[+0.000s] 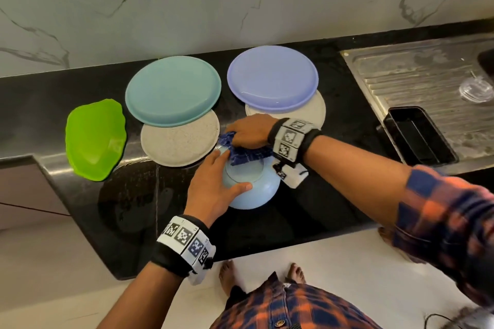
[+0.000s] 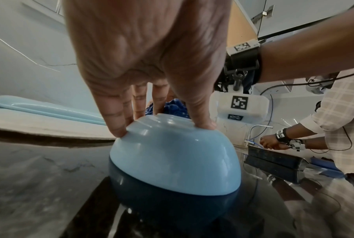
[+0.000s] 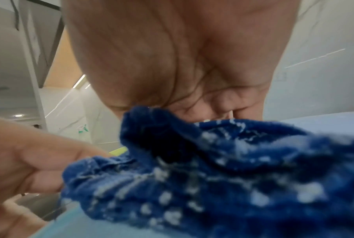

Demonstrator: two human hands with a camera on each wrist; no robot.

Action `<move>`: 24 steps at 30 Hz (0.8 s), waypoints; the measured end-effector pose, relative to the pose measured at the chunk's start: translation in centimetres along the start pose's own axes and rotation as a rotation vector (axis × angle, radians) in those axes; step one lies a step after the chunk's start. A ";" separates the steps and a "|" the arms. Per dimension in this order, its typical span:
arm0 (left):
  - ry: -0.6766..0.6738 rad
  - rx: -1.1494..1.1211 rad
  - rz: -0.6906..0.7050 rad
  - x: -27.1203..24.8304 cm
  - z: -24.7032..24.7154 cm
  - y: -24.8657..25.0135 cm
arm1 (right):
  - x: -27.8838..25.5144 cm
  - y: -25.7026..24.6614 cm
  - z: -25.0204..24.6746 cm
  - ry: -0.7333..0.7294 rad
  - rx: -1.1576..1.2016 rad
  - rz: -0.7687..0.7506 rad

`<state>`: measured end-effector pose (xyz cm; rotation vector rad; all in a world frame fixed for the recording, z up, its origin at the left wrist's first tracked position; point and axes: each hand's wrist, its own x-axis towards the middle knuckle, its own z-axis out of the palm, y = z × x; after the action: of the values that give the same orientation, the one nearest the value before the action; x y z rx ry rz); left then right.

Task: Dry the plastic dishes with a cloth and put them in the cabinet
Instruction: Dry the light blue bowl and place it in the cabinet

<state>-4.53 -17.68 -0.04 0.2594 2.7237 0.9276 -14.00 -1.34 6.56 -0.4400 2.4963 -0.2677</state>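
**Steady the upturned bowl while you wipe its base**

Your light blue bowl (image 1: 251, 189) sits upside down on the black counter (image 1: 139, 195), just in front of the stacked plates. Your left hand (image 1: 216, 181) grips it by the foot ring, thumb on the near side and fingers (image 2: 115, 122) on the far side, curled over the base. Your right hand (image 1: 248, 131) holds the bunched blue cloth (image 1: 240, 153) and presses it onto the far edge of the base.

Judge the bowl as light, stiff plastic with a glossy, probably damp skin: it will likely skid on the polished stone if you push sideways. Keep your hold low on the foot ring, where the ridge gives purchase, rather than on the smooth rounded wall. The cloth is soft and gathers easily, so keep it wadded in your palm
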 end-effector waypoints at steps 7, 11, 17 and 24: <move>-0.011 -0.038 -0.034 -0.3 -0.1 0.3 | -0.6 1.0 1.5 0.109 0.135 0.031; -0.020 -0.058 -0.048 -0.4 -0.2 0.5 | -4.4 4.6 6.0 0.305 0.267 0.190; -0.008 0.017 -0.051 -0.1 -0.4 0.7 | -10.8 3.3 14.0 0.495 0.354 0.273; 0.027 -0.009 -0.016 -0.4 -0.9 1.1 | -6.1 3.9 8.3 0.455 0.156 0.185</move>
<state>-4.35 -17.42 1.41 0.2243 2.7411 0.9456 -5.43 3.78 1.93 -0.0853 2.9047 -0.5338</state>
